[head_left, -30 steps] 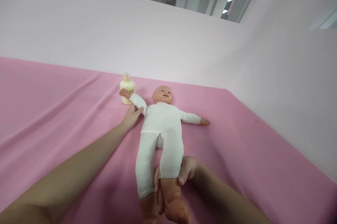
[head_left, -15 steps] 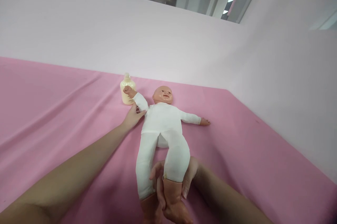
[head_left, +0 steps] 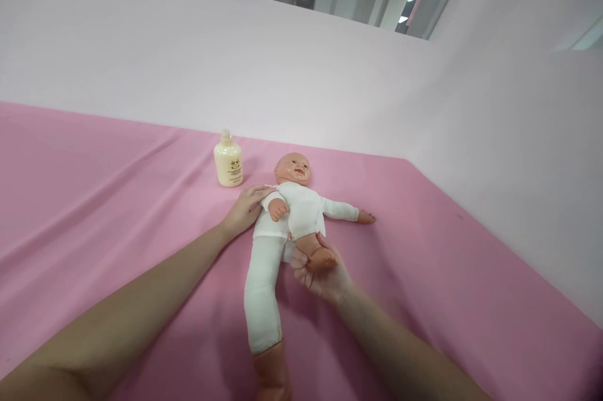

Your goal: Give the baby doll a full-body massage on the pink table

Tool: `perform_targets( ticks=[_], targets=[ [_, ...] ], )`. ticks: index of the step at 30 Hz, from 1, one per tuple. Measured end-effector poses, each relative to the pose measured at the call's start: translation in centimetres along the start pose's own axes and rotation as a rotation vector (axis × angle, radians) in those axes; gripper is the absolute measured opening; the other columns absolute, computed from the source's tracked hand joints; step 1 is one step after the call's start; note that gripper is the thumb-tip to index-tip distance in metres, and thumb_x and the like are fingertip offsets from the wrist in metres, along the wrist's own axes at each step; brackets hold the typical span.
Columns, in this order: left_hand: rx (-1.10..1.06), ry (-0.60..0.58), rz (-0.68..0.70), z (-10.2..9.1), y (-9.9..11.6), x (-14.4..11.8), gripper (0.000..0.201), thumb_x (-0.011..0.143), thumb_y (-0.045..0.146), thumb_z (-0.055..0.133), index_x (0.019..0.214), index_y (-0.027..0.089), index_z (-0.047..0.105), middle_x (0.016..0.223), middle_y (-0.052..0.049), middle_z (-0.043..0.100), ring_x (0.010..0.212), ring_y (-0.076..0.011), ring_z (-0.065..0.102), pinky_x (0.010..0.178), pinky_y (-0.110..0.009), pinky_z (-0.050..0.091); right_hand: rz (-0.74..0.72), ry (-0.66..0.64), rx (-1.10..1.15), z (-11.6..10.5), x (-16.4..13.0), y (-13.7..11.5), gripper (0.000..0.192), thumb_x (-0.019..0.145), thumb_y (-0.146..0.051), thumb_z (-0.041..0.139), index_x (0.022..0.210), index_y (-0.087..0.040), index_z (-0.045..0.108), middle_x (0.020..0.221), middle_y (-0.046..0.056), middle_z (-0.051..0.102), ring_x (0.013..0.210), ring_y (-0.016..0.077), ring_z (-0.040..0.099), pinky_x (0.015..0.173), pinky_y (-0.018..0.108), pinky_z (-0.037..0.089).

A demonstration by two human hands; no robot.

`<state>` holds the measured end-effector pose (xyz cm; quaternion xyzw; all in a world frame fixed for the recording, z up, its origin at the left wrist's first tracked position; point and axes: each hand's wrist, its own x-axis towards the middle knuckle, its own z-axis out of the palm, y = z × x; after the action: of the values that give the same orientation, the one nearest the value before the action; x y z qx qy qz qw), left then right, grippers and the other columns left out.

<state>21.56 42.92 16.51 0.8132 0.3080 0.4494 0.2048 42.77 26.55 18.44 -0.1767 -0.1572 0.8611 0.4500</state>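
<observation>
So I had the doll (head_left: 287,212) lying on its back around the middle of the frame, head pointing toward the back wall, on the pink sheet (head_left: 94,200) covering the counter. My left hand (head_left: 245,209) was resting flat and fairly spread on the doll's shoulder, with that arm of the doll folded in across its chest. My right hand (head_left: 320,269) was wrapped around the doll's foot (head_left: 320,256), the leg bent up so the foot sat right at the belly. The other leg (head_left: 261,288) lay straight out toward the bottom of the frame, and the far arm stuck out to the right with its little hand (head_left: 366,218) on the sheet.

A cream lotion bottle (head_left: 228,165) stood upright just up and left of the doll's head, not touching anything.

Looked to me like the bend-the-limbs part of a baby massage or stretch routine. My guess for the next bit: ease that knee back down gently while keeping the shoulder pinned so the body doesn't slide.
</observation>
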Motion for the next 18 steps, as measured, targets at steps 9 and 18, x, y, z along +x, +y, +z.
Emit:
perform_targets(
  ticks=[9, 18],
  targets=[
    [0.071, -0.033, -0.002, -0.1, 0.0, -0.2, 0.042, 0.093, 0.028, 0.046, 0.131, 0.024, 0.062, 0.132, -0.009, 0.062, 0.126, -0.0260, 0.053, 0.112, -0.045, 0.039, 0.040, 0.015, -0.035, 0.2, 0.0, 0.2, 0.038, 0.091, -0.051, 0.057, 0.102, -0.014, 0.058, 0.072, -0.001, 0.055, 0.062, 0.0092, 0.047, 0.057, 0.018, 0.044],
    [-0.124, 0.059, -0.159, 0.0, 0.0, -0.3, 0.039, 0.087, 0.036, 0.056, 0.123, 0.020, 0.061, 0.127, -0.009, 0.064, 0.119, -0.0271, 0.056, 0.106, -0.043, 0.043, 0.158, -0.392, -0.299, -0.7, -0.7, 0.8, 0.063, 0.074, -0.060, 0.066, 0.114, -0.014, 0.055, 0.079, 0.003, 0.064, 0.065, 0.0155, 0.059, 0.058, 0.028, 0.048]
  ],
)
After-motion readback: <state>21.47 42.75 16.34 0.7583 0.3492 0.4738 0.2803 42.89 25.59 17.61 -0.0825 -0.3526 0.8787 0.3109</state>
